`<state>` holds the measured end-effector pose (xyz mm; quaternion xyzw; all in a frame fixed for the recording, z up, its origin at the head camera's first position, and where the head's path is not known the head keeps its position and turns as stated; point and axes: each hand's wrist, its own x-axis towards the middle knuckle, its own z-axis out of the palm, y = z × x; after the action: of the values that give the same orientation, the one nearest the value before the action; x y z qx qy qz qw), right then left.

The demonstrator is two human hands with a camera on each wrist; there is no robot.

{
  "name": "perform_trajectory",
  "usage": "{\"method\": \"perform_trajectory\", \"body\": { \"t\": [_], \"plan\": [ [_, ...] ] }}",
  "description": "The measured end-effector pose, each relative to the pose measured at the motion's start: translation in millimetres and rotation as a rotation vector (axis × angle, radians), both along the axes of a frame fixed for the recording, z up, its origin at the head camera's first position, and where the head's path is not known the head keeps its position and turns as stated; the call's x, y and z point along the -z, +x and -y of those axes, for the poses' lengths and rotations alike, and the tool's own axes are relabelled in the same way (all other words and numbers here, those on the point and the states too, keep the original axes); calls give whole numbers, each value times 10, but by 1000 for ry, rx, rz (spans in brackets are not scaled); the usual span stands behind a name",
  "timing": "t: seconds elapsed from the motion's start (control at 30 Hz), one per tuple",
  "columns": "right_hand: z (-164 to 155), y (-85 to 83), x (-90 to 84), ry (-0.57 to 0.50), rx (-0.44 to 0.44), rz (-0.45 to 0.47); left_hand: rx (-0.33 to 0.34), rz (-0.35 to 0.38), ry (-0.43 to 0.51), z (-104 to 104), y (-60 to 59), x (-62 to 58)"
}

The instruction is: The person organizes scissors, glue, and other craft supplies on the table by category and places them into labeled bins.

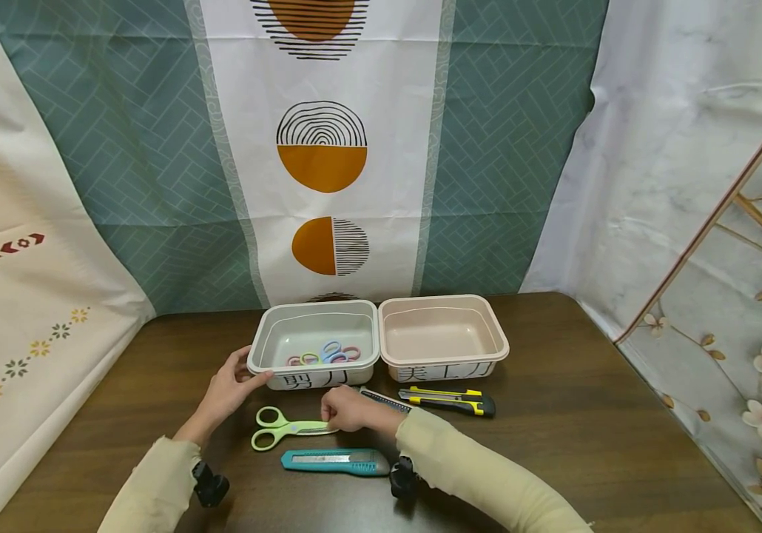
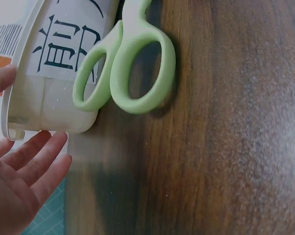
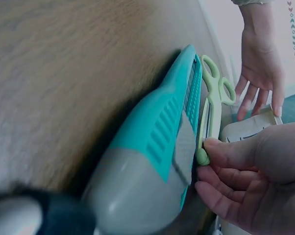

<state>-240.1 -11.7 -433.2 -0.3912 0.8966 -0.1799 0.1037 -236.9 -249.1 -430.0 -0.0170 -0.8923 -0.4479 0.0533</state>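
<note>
My right hand (image 1: 348, 409) pinches the tip of light green scissors (image 1: 281, 428) between thumb and fingers. Their handle loops point left, and in the left wrist view the loops (image 2: 142, 73) overlap the front of the pale grey-green bin (image 2: 49, 105). At that bin's left end is my left hand (image 1: 234, 381), its thumb at the front rim and its other fingers fairly straight along the side. Several small scissors (image 1: 331, 354) lie inside this bin. A teal utility knife (image 1: 334, 461) lies in front of the green scissors, close below my right hand (image 3: 255, 176) in the right wrist view.
Beside the grey-green bin stands a beige bin (image 1: 444, 333) with nothing inside. Both bins have black characters on white front labels. A yellow and black utility knife (image 1: 447, 400) lies before the beige bin. Another cutter (image 1: 384, 400) is partly hidden by the right hand.
</note>
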Motion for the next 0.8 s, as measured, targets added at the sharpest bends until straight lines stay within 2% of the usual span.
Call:
{"method": "perform_trajectory", "body": {
  "t": [0.33,0.57,0.8],
  "plan": [
    [-192,-16,-49,-74,-33,-28,-4,4,1,-22,11,-27],
    [-324,46,-118,-79,-7,-74,3,4,13,-28,13,-28],
    [-436,53,-166,-128,0,-97,-2,-3,3,-2,4,-13]
  ]
}}
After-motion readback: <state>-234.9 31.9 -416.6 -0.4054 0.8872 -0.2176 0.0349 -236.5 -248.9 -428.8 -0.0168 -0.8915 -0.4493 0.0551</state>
